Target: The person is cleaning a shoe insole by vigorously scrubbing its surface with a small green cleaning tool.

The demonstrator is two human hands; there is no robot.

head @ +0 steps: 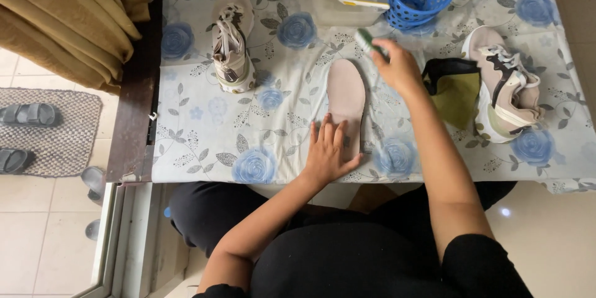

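Your hands at the insole
Your left hand [327, 152] lies flat, unclenched, on the pink insole [346, 96]; your right hand [399, 68] grasps a brush [366, 40].

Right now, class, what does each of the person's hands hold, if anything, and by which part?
The right hand holds a small brush by its handle end. The left hand holds nothing; it lies flat, pressing down the near end of the pink insole.

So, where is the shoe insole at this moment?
In the head view, the pink insole lies mid-table on the floral cloth, its near end under the left hand, between the two sneakers.
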